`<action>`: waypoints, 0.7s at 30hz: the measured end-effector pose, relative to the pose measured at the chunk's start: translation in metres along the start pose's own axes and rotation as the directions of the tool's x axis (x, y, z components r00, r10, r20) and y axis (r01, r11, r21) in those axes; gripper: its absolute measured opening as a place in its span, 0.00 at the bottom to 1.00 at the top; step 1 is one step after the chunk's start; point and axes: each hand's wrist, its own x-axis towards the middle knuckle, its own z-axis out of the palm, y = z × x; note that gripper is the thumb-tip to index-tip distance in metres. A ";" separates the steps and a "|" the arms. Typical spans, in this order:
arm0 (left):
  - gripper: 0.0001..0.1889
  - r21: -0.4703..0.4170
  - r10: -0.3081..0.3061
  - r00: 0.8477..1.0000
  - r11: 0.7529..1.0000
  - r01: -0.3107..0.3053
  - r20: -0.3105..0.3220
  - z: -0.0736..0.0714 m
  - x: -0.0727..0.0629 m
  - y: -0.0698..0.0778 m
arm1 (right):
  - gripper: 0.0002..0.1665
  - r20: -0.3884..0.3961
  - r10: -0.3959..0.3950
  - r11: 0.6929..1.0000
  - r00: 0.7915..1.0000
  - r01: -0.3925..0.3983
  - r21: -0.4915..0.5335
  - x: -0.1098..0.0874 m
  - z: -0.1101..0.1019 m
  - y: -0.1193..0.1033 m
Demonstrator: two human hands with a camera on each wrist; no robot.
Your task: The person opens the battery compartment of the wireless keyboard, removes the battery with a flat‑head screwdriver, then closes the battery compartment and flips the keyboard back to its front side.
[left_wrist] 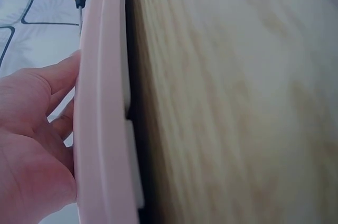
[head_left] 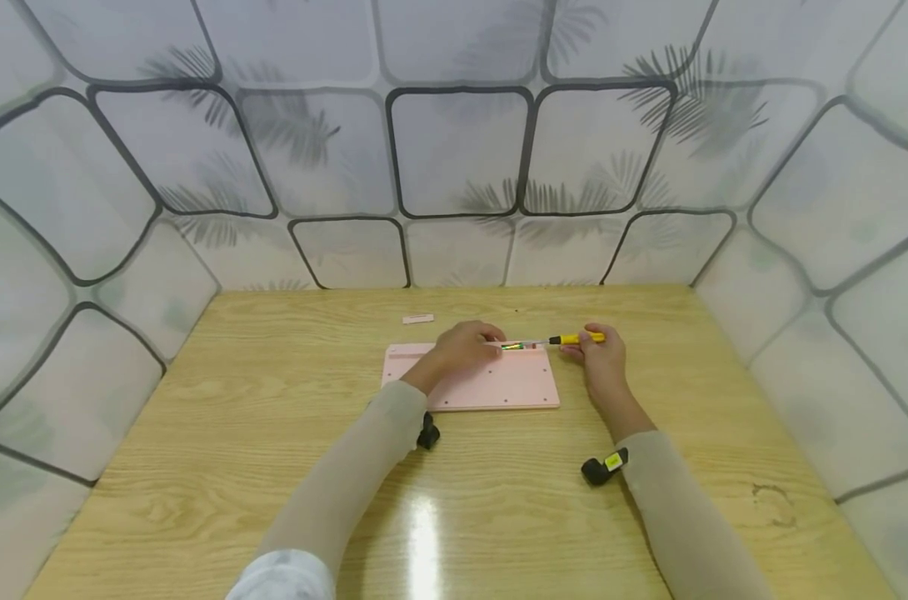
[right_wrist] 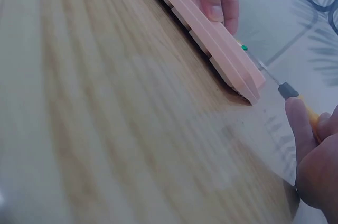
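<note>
A pink keyboard (head_left: 510, 387) lies face down on the table, its battery slot uncovered along the far edge. Inside the slot shows a shiny green-and-orange battery (head_left: 511, 347). My left hand (head_left: 467, 346) grips the keyboard's far edge beside the battery, thumb on the near side and fingers beyond. A screwdriver (head_left: 568, 339) with a yellow and black handle is held in my right hand (head_left: 602, 358), fingers wrapped on the handle. Its thin metal shaft points left into the slot, the tip at the battery's right end. The right wrist view shows the shaft (right_wrist: 264, 69) along the keyboard's edge.
A small pink strip, like a battery cover (head_left: 418, 318), lies on the wooden table (head_left: 274, 467) behind the keyboard. Patterned cloth walls (head_left: 461, 150) enclose the back and both sides. Black wrist cameras (head_left: 596, 472) hang at both sleeves.
</note>
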 end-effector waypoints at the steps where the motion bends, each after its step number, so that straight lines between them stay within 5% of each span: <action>1: 0.16 0.001 0.000 1.000 1.000 0.000 0.000 0.000 0.000 0.000 | 0.24 0.001 0.005 1.000 1.000 -0.005 0.009 0.000 0.000 0.000; 21: 0.16 -0.013 -0.014 1.000 1.000 0.014 0.003 -0.001 -0.001 0.000 | 0.25 0.008 0.025 0.998 1.000 -0.025 0.056 0.001 -0.002 0.001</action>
